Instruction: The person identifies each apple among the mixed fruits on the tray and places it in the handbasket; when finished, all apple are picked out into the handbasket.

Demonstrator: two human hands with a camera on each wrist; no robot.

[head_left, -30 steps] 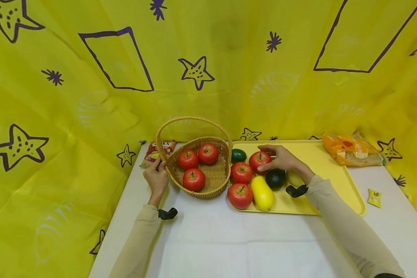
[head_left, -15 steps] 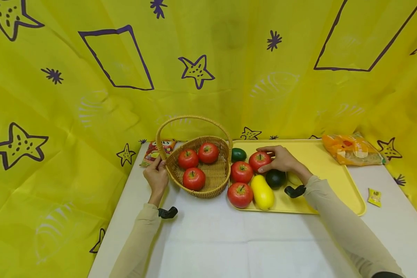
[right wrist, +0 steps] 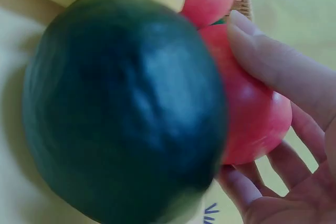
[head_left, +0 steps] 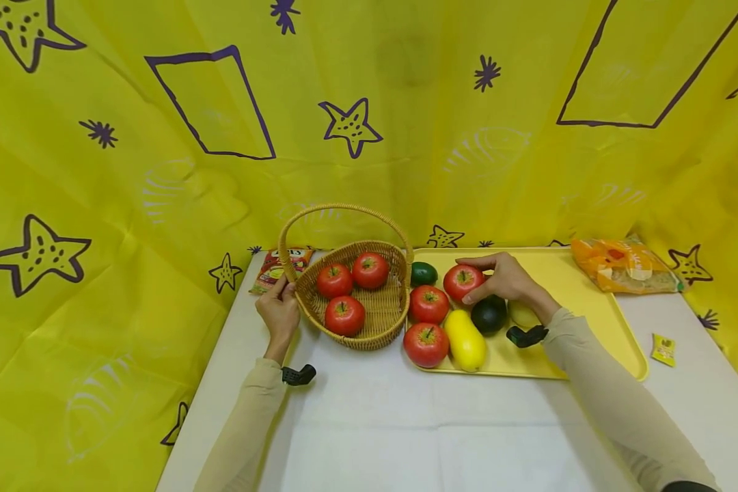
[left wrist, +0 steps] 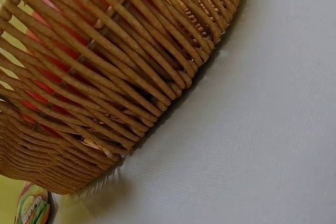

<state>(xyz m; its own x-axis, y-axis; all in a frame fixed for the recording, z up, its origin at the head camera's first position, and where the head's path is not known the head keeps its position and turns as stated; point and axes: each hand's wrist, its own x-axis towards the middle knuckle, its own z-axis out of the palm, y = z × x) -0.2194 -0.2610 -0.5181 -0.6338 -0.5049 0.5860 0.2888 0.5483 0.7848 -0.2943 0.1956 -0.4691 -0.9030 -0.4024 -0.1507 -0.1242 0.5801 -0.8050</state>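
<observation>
My left hand pinches the rim of a wicker basket where its arched handle begins. Three red apples lie inside the basket. On the yellow tray, my right hand grips another red apple, thumb on the near side and fingers around the far side. In the right wrist view that apple is partly hidden behind a dark green avocado-like fruit. Two more apples sit at the tray's left end, against the basket's side in the head view. The left wrist view shows the basket's woven wall.
A yellow oblong fruit, a smaller green fruit and a pale round fruit share the tray. An orange bag overlaps its far right corner. A small yellow packet lies at right, a red snack packet behind my left hand.
My right hand has closed more firmly about the apple, its knuckles slightly raised. The left hand and basket hold their place; the whole head view has shifted a little.
</observation>
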